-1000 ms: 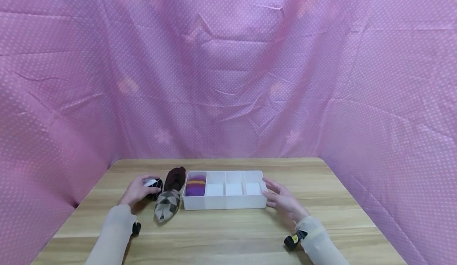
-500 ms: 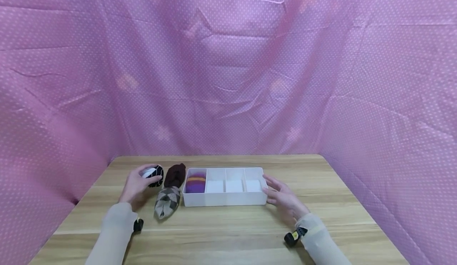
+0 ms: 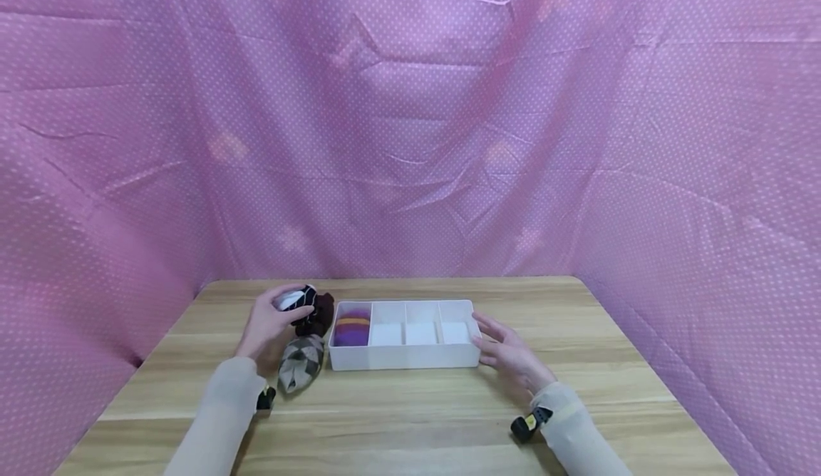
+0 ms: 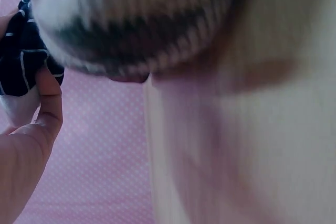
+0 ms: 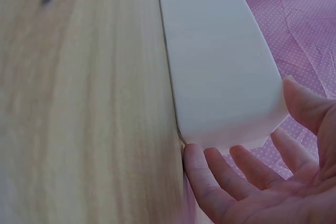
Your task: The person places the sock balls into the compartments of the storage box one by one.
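Note:
My left hand [image 3: 261, 328] pinches a rolled black sock with white lines [image 3: 308, 298], raised over the left part of the table. Behind and partly hidden by it is a dark brown rolled sock [image 3: 326, 316]. A beige-and-grey checked rolled sock [image 3: 300, 364] lies just in front and looms large in the left wrist view. The white divided box [image 3: 404, 358] has a purple rolled sock with an orange stripe [image 3: 352, 330] in its leftmost compartment; the other compartments hold nothing. At the box's right end, my right hand [image 3: 511, 359] rests its loosely extended fingers against the wall.
The wooden table [image 3: 410, 419] carries everything. Pink dotted cloth [image 3: 410, 141] hangs behind it and along both sides. The box stands close to the brown and checked socks on its left.
My left hand has lifted the black sock and carried it to the right, from beside the brown sock to over it. The right hand and box stay put.

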A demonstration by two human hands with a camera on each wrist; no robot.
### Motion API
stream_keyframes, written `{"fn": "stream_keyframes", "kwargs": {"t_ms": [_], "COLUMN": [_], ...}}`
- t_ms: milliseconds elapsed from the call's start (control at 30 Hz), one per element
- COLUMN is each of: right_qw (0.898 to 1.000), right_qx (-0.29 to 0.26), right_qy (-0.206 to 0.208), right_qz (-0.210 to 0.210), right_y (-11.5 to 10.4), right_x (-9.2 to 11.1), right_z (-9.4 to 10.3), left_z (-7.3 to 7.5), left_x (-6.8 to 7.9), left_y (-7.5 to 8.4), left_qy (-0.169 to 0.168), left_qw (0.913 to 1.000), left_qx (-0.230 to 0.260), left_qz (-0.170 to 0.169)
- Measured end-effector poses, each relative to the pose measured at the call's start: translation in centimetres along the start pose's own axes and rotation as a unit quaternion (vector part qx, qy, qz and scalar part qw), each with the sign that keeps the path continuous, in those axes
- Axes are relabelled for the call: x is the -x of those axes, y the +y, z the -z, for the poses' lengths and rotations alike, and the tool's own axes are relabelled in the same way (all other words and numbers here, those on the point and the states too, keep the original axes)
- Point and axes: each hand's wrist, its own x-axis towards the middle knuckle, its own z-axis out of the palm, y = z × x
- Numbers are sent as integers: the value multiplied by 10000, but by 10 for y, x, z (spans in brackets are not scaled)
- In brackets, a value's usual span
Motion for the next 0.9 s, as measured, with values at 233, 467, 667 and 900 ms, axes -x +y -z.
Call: {"fn": "stream_keyframes", "kwargs": {"t_ms": [233,467,667,900], "right_qw": [10000,9996,9997,9998], "right_qx": [53,-220,-220,-193], "right_qy": [-40,-178,-99,80], "right_qz": [-12,71,82,22], "right_y": [-1,-1,0,2], "right_x": [0,1,0,-2], "right_z": [1,1,0,-2], "left_z": [-14,-30,-40,-51], "left_x": [1,1,3,2], "left_y": [13,22,26,32], "left_qy": [-138,-181,-288,-472], "left_qw": [9952,9953,9954,9945], "left_qx": [909,951,911,909], "left_qz": [324,33,-47,-213]}}
